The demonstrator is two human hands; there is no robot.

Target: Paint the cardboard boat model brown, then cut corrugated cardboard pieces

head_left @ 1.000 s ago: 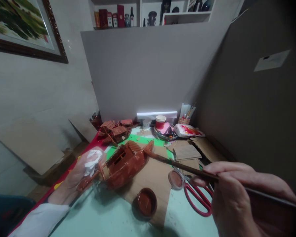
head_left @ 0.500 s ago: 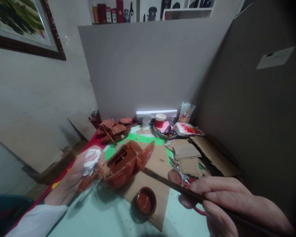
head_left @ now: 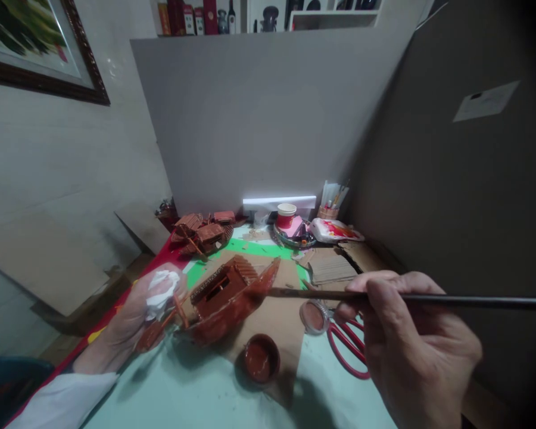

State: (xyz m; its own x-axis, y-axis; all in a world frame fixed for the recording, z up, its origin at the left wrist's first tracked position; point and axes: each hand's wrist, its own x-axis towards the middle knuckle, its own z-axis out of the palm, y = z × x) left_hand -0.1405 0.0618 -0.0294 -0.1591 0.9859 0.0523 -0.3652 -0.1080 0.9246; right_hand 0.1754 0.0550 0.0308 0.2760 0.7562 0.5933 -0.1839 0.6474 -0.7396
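A reddish-brown model boat (head_left: 221, 325) is held tilted in the middle of the scene, above a cardboard sheet (head_left: 279, 325), its pointed end aimed far and right. Its near flank glistens, so the step in hand is judged to be the brushing of a wet coat onto the hull.

The boat's left end is steadied by the left hand (head_left: 131, 313), in which a crumpled white tissue (head_left: 162, 292) is also pressed; how the fingers are wrapped is partly hidden. At the boat's right end, a long brush (head_left: 315, 294) is brought up to the hull, pinched between the thumb and fingers of the right hand (head_left: 413, 336). Whether the bristles are touching cannot be told, as their colour is lost in the hull's.

For a next stroke, the boat would need to be kept steady and the bristles drawn lightly along the flank; if they run dry, more could be taken from the small brown cup (head_left: 277, 362) just near of the boat.

Farther right, a shallow round container (head_left: 314, 317) and red-handled scissors (head_left: 349, 341) are set side by side. At the far left, other reddish-brown model pieces (head_left: 209, 233) are heaped.
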